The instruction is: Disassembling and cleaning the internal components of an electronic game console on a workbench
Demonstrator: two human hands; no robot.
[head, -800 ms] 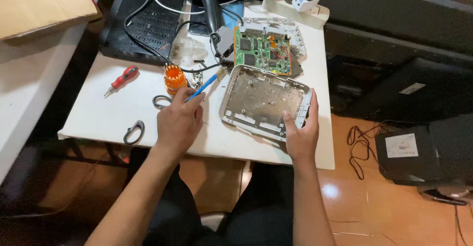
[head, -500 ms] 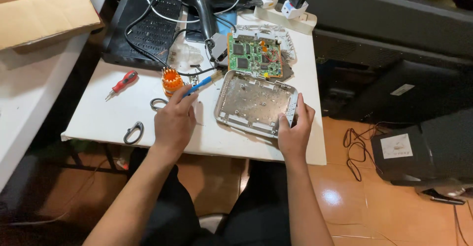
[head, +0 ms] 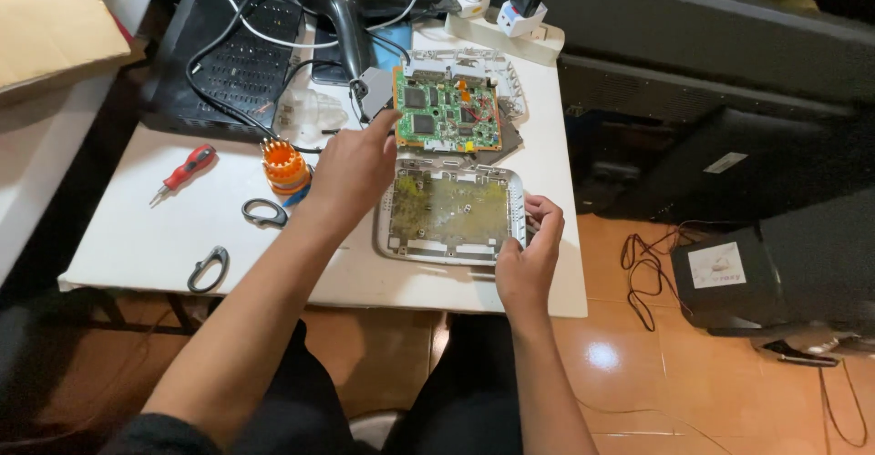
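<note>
Grey plastic casing shell [head: 451, 213] lies open-side up at table's near edge, hollow, dusty yellowish inside. Right hand [head: 529, 254] pinches its right rim, fingers curled on it. Left hand [head: 351, 168] reaches to green circuit board [head: 447, 113] just behind shell, index finger extended, touching board's left edge, apparently gripping nothing. Orange bit holder [head: 285, 165], red screwdriver [head: 187, 170] left. White table [head: 164, 236]; orange tiled floor [head: 620, 364].

We see the left hand [head: 351, 168] reaching to the green circuit board [head: 447, 113]; the right hand [head: 529, 254] grips the grey housing shell [head: 451, 211].
</note>
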